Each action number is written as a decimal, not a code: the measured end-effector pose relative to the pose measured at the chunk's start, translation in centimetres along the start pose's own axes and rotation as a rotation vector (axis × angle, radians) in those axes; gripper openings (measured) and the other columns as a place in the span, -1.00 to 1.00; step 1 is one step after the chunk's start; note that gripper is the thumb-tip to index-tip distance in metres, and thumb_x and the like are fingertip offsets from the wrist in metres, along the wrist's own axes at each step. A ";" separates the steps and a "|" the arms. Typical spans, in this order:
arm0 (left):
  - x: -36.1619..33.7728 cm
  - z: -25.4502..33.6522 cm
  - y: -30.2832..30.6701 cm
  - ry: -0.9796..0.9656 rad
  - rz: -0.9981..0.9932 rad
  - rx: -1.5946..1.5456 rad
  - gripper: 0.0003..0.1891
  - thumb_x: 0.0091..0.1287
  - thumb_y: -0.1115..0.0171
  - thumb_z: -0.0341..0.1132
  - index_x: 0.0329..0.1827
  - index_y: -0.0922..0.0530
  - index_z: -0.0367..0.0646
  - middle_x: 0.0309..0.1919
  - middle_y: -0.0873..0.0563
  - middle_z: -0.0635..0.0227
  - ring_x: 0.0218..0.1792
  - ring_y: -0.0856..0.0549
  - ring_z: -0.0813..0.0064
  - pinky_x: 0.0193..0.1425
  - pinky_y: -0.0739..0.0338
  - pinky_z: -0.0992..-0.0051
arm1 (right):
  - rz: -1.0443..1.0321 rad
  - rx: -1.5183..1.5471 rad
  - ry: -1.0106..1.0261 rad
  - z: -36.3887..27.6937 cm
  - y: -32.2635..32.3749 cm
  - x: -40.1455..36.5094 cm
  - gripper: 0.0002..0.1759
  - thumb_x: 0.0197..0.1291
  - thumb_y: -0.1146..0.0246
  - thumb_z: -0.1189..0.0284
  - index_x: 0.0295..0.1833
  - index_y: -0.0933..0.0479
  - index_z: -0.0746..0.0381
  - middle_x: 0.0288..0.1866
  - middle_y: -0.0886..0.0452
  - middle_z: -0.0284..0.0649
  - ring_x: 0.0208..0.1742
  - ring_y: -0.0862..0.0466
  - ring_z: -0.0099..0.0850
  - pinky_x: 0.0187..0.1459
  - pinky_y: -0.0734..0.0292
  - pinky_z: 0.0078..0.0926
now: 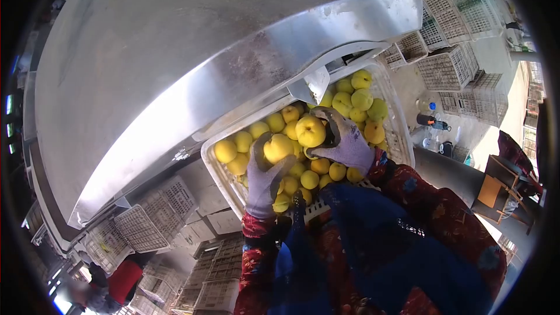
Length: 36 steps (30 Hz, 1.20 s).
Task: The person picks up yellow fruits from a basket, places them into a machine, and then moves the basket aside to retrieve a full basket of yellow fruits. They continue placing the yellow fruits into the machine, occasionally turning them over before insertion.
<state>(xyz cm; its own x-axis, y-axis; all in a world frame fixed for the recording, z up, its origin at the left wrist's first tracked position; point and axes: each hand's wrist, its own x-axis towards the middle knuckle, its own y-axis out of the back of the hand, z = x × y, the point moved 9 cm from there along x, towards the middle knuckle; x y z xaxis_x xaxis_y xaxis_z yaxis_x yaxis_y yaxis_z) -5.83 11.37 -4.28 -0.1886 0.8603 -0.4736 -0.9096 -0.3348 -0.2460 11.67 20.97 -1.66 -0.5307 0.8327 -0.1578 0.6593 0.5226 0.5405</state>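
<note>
A white plastic crate full of yellow and greenish-yellow peaches sits below a metal machine edge. My left hand, in a grey-purple glove with dark fingertips, is closed round a yellow peach over the left half of the crate. My right hand, gloved the same way, grips a larger yellow peach from its right side, with the stem dimple facing up. The two held peaches are close together, above the other fruit. The undersides of both are hidden.
A broad metal table with a shiny raised rim fills the upper left. Stacked crates stand at the right, more crates at the lower left. Bottles and a chair are at the right. Another person is at the lower left.
</note>
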 end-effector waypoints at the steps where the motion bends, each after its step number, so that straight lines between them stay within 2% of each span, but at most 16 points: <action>1: -0.4 0.5 -0.9 -0.025 -0.028 0.008 -0.30 0.21 -0.42 -0.60 0.43 -0.34 -0.23 0.16 -0.60 0.25 0.14 -0.64 0.43 0.18 -0.62 0.48 | 0.033 0.069 0.005 -1.4 0.8 -0.7 -0.02 -0.09 -0.64 0.29 0.43 -0.29 0.28 0.35 -0.48 -0.02 0.33 -0.57 -0.16 0.31 -0.50 -0.23; 4: -1.6 2.6 -2.3 -0.090 -0.004 0.000 -0.26 0.20 -0.42 -0.61 0.47 -0.31 -0.22 0.27 -0.52 0.25 0.28 -0.54 0.40 0.34 -0.54 0.41 | 0.037 0.297 0.105 -5.5 3.1 -1.7 -0.07 -0.05 -0.63 0.41 0.42 -0.28 0.28 0.37 -0.44 -0.08 0.34 -0.55 -0.26 0.30 -0.53 -0.27; 5: -1.8 3.3 -2.1 -0.141 0.029 0.028 -0.24 0.14 -0.48 -0.60 0.44 -0.34 -0.24 0.21 -0.49 0.23 0.18 -0.58 0.42 0.26 -0.58 0.46 | 0.051 0.361 0.096 -6.0 3.6 -2.2 -0.11 -0.02 -0.61 0.48 0.40 -0.28 0.29 0.38 -0.43 -0.10 0.33 -0.55 -0.31 0.30 -0.54 -0.30; 8: -2.6 6.1 -3.7 -0.112 -0.003 -0.135 -0.20 0.15 -0.44 -0.64 0.48 -0.28 -0.24 0.21 -0.49 0.19 0.23 -0.55 0.39 0.27 -0.57 0.43 | 0.066 0.421 0.004 -5.2 3.9 -3.0 -0.14 0.00 -0.60 0.49 0.38 -0.29 0.30 0.40 -0.39 -0.09 0.29 -0.58 -0.31 0.30 -0.55 -0.30; 9: -3.0 7.3 -4.2 -0.125 -0.052 -0.115 -0.21 0.25 -0.34 -0.59 0.55 -0.19 -0.24 0.27 -0.47 0.14 0.29 -0.51 0.34 0.34 -0.53 0.35 | 0.174 0.415 0.036 -5.2 4.7 -2.8 -0.13 -0.01 -0.61 0.44 0.37 -0.28 0.33 0.31 -0.46 -0.05 0.24 -0.61 -0.26 0.24 -0.57 -0.28; 12: -2.9 7.0 -4.3 -0.050 -0.074 -0.463 -0.29 0.36 -0.22 -0.42 0.57 -0.18 -0.24 0.40 -0.40 0.08 0.37 -0.50 0.24 0.41 -0.50 0.28 | 0.436 0.277 0.088 -5.8 6.2 -0.7 -0.11 -0.01 -0.61 0.33 0.34 -0.27 0.39 0.12 -0.58 0.06 0.11 -0.68 -0.12 0.11 -0.60 -0.23; 16: -2.8 9.2 -4.3 -0.223 -0.024 -0.122 -0.29 0.35 -0.22 -0.50 0.56 -0.18 -0.31 0.37 -0.45 0.07 0.35 -0.48 0.31 0.44 -0.39 0.35 | 0.604 -0.264 0.113 -6.8 6.5 6.8 -0.13 0.02 -0.58 0.30 0.32 -0.26 0.42 0.10 -0.56 0.13 0.00 -0.68 -0.02 0.04 -0.61 -0.13; 17: -2.8 9.3 -4.3 -0.231 -0.004 -0.094 -0.34 0.36 -0.21 -0.49 0.54 -0.22 -0.31 0.35 -0.47 0.08 0.34 -0.50 0.31 0.41 -0.43 0.35 | 0.639 -0.405 0.134 -7.0 6.1 7.9 -0.14 0.03 -0.57 0.29 0.32 -0.26 0.42 0.10 -0.55 0.14 -0.03 -0.68 0.00 0.02 -0.60 -0.11; 21: -2.3 10.0 -4.4 -0.292 0.055 -0.042 -0.40 0.37 -0.24 -0.51 0.48 -0.32 -0.31 0.28 -0.55 0.13 0.29 -0.54 0.35 0.35 -0.50 0.37 | 0.560 0.087 0.101 -6.6 8.0 7.0 -0.13 0.01 -0.56 0.31 0.36 -0.28 0.35 0.12 -0.55 0.10 0.03 -0.65 0.02 0.02 -0.60 -0.08; 23: -2.0 10.3 -4.4 -0.327 0.053 -0.058 -0.40 0.35 -0.28 -0.53 0.47 -0.33 -0.32 0.26 -0.56 0.14 0.27 -0.55 0.37 0.35 -0.50 0.39 | 0.381 0.302 0.115 -8.9 8.1 3.7 -0.17 0.03 -0.54 0.34 0.36 -0.29 0.33 0.15 -0.53 0.09 0.06 -0.63 0.04 0.04 -0.60 -0.10; 25: -1.5 10.1 -4.9 -0.359 0.038 -0.102 -0.39 0.34 -0.30 -0.55 0.46 -0.33 -0.33 0.27 -0.56 0.14 0.26 -0.56 0.37 0.36 -0.49 0.40 | 0.303 0.271 0.255 -11.3 7.4 1.6 -0.22 0.06 -0.51 0.37 0.36 -0.31 0.31 0.18 -0.51 0.08 0.09 -0.62 0.06 0.07 -0.60 -0.12; 27: -1.0 9.4 -6.0 -0.342 0.008 -0.082 -0.38 0.33 -0.32 -0.55 0.46 -0.33 -0.33 0.27 -0.55 0.15 0.26 -0.56 0.36 0.37 -0.49 0.39 | 0.329 0.010 0.493 -12.8 5.8 -0.2 -0.27 0.09 -0.47 0.41 0.35 -0.32 0.30 0.21 -0.49 0.07 0.11 -0.61 0.07 0.09 -0.60 -0.15; 29: -0.8 10.0 -7.4 -0.364 -0.020 -0.008 -0.39 0.39 -0.29 -0.54 0.49 -0.31 -0.33 0.30 -0.55 0.15 0.30 -0.55 0.32 0.39 -0.48 0.35 | 0.396 -0.049 0.411 -11.3 5.5 0.0 -0.28 0.10 -0.46 0.43 0.35 -0.32 0.30 0.23 -0.47 0.08 0.13 -0.60 0.09 0.10 -0.59 -0.14; 32: -1.1 9.2 -5.4 -0.321 0.088 -0.097 -0.43 0.44 -0.25 -0.50 0.50 -0.30 -0.33 0.35 -0.51 0.13 0.34 -0.53 0.31 0.39 -0.48 0.36 | 0.459 -0.043 0.281 -9.4 5.8 1.4 -0.26 0.11 -0.45 0.41 0.36 -0.29 0.31 0.24 -0.45 0.14 0.16 -0.58 0.16 0.13 -0.56 -0.08; 33: -1.1 8.7 -3.7 -0.308 0.116 0.032 -0.45 0.48 -0.21 -0.47 0.51 -0.30 -0.31 0.41 -0.45 0.11 0.36 -0.51 0.32 0.40 -0.48 0.36 | 0.482 -0.068 0.237 -8.6 6.0 2.4 -0.26 0.12 -0.45 0.41 0.37 -0.28 0.32 0.24 -0.45 0.15 0.16 -0.57 0.18 0.14 -0.55 -0.06; 36: -1.7 8.5 2.6 -0.361 0.366 0.555 -0.56 0.39 -0.29 -0.45 0.32 -0.46 -0.28 0.28 -0.53 0.14 0.27 -0.56 0.27 0.40 -0.46 0.28 | 0.532 -0.278 0.220 -7.5 5.7 6.0 -0.25 0.13 -0.45 0.37 0.35 -0.27 0.38 0.14 -0.50 0.21 0.13 -0.56 0.23 0.16 -0.51 -0.01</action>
<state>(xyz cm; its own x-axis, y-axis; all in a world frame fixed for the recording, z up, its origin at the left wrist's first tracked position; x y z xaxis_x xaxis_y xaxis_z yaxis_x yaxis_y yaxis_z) -10.98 12.31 3.12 -0.5370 0.8359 -0.1134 -0.8006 -0.4627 0.3808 8.26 27.58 6.63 -0.2849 0.8929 0.3486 0.7157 -0.0438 0.6971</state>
